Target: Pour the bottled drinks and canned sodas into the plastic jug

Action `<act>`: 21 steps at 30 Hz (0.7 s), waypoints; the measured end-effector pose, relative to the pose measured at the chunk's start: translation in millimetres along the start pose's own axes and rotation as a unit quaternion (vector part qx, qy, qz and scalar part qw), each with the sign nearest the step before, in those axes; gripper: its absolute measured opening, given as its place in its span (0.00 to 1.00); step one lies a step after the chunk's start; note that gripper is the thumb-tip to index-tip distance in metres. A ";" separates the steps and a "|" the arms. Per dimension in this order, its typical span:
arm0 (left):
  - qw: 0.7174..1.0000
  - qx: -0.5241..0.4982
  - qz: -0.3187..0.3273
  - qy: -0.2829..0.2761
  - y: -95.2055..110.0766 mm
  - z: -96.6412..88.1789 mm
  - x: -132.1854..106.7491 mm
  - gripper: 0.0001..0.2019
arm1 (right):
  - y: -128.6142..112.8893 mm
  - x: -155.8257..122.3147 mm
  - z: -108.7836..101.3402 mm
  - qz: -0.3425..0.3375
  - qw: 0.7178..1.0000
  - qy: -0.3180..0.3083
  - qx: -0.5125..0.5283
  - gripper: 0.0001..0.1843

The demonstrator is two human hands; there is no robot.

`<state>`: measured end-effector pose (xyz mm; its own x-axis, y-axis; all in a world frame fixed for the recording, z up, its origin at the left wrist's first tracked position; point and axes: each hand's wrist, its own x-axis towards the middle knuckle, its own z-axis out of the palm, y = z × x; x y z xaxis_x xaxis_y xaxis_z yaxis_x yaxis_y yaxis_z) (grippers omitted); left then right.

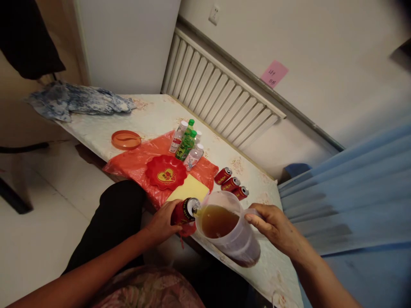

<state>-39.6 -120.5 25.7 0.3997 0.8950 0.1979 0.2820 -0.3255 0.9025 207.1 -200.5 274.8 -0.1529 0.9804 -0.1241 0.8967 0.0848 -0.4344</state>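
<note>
My left hand (163,222) is closed around a red drink can (183,212), tilted so that its open top meets the rim of a clear plastic pitcher (245,248). Liquid runs from the can into the pitcher. Brown liquid (220,221) shows inside. My right hand (269,222) grips the pitcher's handle at the right. Behind the pitcher stand three red cans (230,184), tilted in this slanted view. A red scalloped plate (166,172) with a yellow heart lies beyond my left hand, beside a yellow sheet (192,188).
Several green-capped and white-capped bottles (186,145) stand on a red plastic bag (146,149). An orange round lid (126,140) and a crumpled blue-white cloth (83,100) lie on the flowered tablecloth (157,107). A radiator (218,85) lines the wall; a blue curtain (346,192) hangs at right.
</note>
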 end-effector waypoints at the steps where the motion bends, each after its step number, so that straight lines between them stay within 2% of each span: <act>1: 1.000 -0.001 -0.001 0.001 0.1 0.0 0.0 0.36 | 0.0 0.1 0.0 0.000 1.000 0.000 0.001 0.24; 21: 1.000 0.003 0.003 0.001 -3.3 1.1 -1.0 0.36 | -0.6 0.6 -0.8 0.007 1.000 -0.013 -0.008 0.23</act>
<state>-40.0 -120.7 22.2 0.3994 0.8937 0.2043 0.2847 -0.3328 0.8990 206.8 -199.9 275.7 -0.1507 0.9768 -0.1523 0.9051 0.0743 -0.4186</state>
